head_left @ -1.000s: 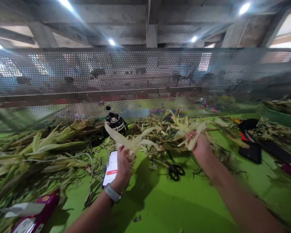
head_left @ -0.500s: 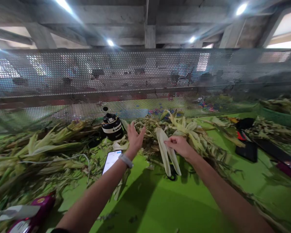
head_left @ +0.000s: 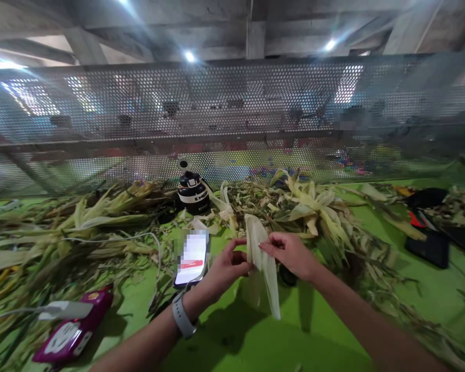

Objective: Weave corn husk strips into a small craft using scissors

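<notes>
A perforated metal screen point(head_left: 225, 116) stands behind the green bench point(head_left: 313, 341), which carries loose husks point(head_left: 93, 222). Between the 2 hands hangs 1 pale husk strip point(head_left: 270, 276): the right hand's point(head_left: 292, 253) fingers clamp it; the left hand's point(head_left: 220, 274) fingers curl at its edge, tips partly hidden, grip uncertain. The purple device's point(head_left: 75, 325) white label is unreadable; the phone point(head_left: 194, 258) shows a red bar; the black bottle's point(head_left: 192, 194) band begins "EN".

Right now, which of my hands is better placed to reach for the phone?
Your left hand, probably: it is nearer the phone; your right hand, farther across, pinches the corn husk.
</notes>
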The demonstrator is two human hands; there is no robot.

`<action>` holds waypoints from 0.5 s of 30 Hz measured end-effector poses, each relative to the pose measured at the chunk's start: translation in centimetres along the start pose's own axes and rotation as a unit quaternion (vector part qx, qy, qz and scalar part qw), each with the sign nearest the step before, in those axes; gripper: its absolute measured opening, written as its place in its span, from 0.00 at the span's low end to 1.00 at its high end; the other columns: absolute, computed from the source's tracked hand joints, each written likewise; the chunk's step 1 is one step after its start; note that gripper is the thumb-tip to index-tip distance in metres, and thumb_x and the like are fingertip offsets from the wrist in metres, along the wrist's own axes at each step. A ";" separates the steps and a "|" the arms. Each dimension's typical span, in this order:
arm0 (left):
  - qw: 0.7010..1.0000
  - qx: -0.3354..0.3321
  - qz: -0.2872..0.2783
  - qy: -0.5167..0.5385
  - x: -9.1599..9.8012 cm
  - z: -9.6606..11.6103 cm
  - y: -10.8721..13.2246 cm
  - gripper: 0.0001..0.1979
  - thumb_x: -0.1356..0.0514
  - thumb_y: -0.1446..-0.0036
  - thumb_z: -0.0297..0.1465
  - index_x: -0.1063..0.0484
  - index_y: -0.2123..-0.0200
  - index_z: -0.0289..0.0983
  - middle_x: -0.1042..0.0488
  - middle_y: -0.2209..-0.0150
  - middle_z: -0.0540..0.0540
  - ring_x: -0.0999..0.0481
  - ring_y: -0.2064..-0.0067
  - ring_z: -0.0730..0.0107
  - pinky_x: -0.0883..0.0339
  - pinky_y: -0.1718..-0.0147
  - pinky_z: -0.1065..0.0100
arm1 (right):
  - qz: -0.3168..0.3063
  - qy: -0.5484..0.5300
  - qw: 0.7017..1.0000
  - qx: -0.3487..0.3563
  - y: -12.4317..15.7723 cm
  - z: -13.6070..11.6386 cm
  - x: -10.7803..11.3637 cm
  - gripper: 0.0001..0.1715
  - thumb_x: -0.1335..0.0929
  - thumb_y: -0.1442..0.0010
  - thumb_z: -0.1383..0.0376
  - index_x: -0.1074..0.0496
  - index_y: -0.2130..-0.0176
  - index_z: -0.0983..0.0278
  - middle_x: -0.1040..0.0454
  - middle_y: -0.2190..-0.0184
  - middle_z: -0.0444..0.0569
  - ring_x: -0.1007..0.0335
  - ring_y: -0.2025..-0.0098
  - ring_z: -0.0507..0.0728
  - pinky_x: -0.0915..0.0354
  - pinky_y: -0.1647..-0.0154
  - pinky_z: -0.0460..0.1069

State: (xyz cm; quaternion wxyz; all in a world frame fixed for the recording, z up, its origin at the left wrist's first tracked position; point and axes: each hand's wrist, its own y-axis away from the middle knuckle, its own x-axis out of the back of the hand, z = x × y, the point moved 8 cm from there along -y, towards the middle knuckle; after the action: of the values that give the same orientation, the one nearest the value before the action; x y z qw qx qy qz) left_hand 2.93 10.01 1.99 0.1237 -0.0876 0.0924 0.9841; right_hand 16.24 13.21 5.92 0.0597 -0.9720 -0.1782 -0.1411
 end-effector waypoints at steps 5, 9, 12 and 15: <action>1.000 -0.005 0.005 0.015 0.6 -0.9 1.0 0.22 0.38 0.52 0.28 0.41 0.54 0.40 0.27 0.72 0.53 0.28 0.73 0.73 0.37 0.74 0.73 | 0.007 -0.079 0.993 -0.082 0.4 2.4 -1.1 0.23 0.27 0.57 0.49 0.35 0.78 0.64 0.39 0.82 0.38 0.46 0.80 0.48 0.48 0.79 0.44; 0.993 -0.081 -0.082 -0.002 -0.4 -0.2 2.0 0.09 0.42 0.44 0.32 0.35 0.59 0.38 0.26 0.67 0.49 0.27 0.66 0.70 0.32 0.67 0.68 | 0.003 -0.102 0.988 -0.116 1.0 3.3 -1.3 0.24 0.26 0.57 0.48 0.33 0.76 0.65 0.38 0.81 0.38 0.45 0.79 0.48 0.47 0.79 0.44; 0.988 -0.101 -0.092 -0.072 -0.7 0.1 2.6 0.09 0.44 0.42 0.34 0.29 0.63 0.36 0.25 0.65 0.46 0.27 0.62 0.68 0.32 0.62 0.66 | -0.015 -0.095 0.988 -0.118 1.6 3.5 -1.8 0.25 0.27 0.56 0.47 0.33 0.76 0.65 0.38 0.80 0.39 0.45 0.77 0.48 0.46 0.77 0.44; 0.983 -0.098 -0.051 -0.146 -0.5 0.0 2.5 0.09 0.39 0.47 0.35 0.27 0.68 0.34 0.26 0.69 0.46 0.28 0.67 0.70 0.34 0.68 0.70 | -0.033 -0.094 0.989 -0.106 2.1 3.5 -2.6 0.25 0.28 0.53 0.46 0.33 0.74 0.65 0.37 0.79 0.40 0.43 0.76 0.49 0.45 0.75 0.45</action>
State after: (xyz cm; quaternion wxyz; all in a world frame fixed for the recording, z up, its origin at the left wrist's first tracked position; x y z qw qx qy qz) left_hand 2.78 7.49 2.52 0.1768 0.0406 -0.0282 0.9830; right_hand 15.53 10.95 1.67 -0.0657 -0.9754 -0.1987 -0.0689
